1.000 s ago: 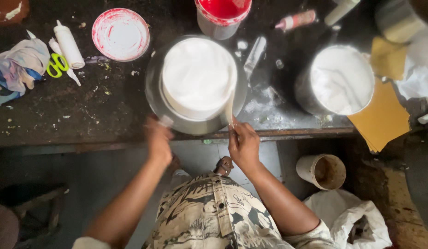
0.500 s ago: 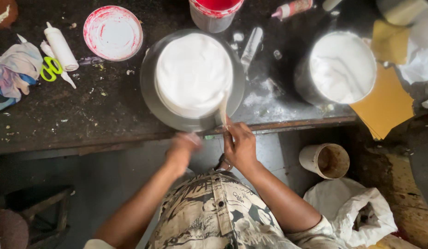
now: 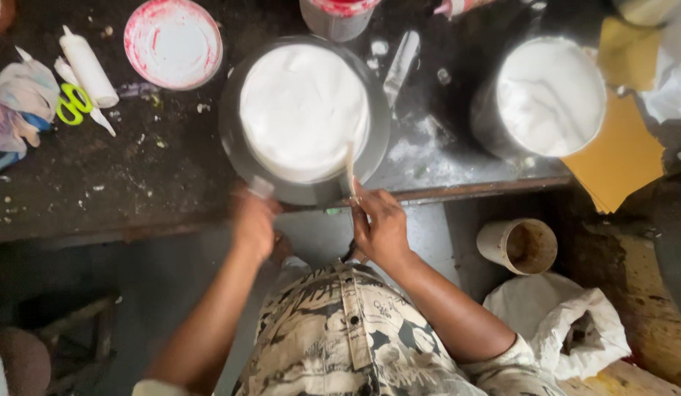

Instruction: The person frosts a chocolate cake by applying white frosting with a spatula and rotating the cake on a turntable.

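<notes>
Far out to the left of the left hand, a crumpled cloth (image 3: 17,103) lies on the dark worktable (image 3: 98,191), with green-handled scissors (image 3: 74,103) and a white squeeze bottle (image 3: 87,67) just beside it. Up and left of that hand sits a round white lid smeared with red (image 3: 173,42).

The left hand (image 3: 254,220) is blurred; it curls around the near-left edge of the round metal turntable (image 3: 234,147), fingers closed on the rim. On the turntable, directly above both hands, stands the white-frosted cake (image 3: 304,110), filling most of the disc.

The right hand (image 3: 381,224) is at the table's edge just below the turntable's near-right rim. It is closed around a thin, flat scraper (image 3: 350,165), held upright with its blade against the cake's near-right side.

Above the right hand, beyond the cake, a red-rimmed container (image 3: 339,15) touches the picture's upper edge, and a clear plastic piece (image 3: 399,66) lies just right of the turntable. Up and to the right of the right hand stands a metal pot full of white cream (image 3: 549,95), with yellow card sheets (image 3: 619,158) beside it. Lower right of that hand, on the floor, are a brownish cup (image 3: 518,246) and a white sack (image 3: 560,323).
</notes>
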